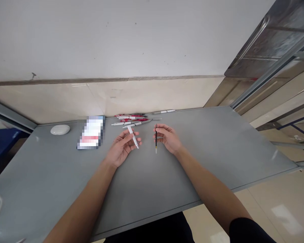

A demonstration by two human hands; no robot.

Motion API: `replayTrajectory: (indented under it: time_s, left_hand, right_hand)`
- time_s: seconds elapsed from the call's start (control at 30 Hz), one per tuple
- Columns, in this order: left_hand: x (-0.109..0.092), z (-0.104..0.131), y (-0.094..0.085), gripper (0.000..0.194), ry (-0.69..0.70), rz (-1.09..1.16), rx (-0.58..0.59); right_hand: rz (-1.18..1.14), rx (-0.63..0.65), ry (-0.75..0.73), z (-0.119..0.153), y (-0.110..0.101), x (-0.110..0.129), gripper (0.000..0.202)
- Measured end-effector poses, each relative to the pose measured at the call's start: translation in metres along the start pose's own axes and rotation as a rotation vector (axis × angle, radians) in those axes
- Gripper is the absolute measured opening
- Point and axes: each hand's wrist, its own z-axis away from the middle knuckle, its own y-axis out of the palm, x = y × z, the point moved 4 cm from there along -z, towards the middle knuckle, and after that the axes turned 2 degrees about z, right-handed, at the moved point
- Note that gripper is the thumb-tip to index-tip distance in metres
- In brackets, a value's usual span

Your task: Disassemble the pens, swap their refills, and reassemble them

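My left hand (123, 146) is closed on a white pen barrel (133, 137), which slants with its lower end toward me. To the right of it, my right hand (168, 137) pinches a dark pen refill (156, 137) between thumb and fingers. The refill hangs nearly upright in view, with a yellowish band and a clear end at the bottom. The two pieces are apart from each other. Just beyond my hands lies a loose pile of red and white pens (134, 118), several of them overlapping.
A phone (91, 132) with a blurred screen lies left of the pens. Farther left sits a smooth white oval object (60, 129). The grey table (218, 145) meets a tiled wall at its back edge. Metal frames stand at both sides.
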Motion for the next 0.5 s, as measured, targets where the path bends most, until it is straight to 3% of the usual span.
replayTrajectory:
  time_s: [0.5]
  left_hand:
    - [0.0027,0.002,0.0009,0.022,-0.027,0.005,0.05]
  right_hand:
    - [0.016,0.052,0.021,0.0018,0.0045,-0.0021,0.018]
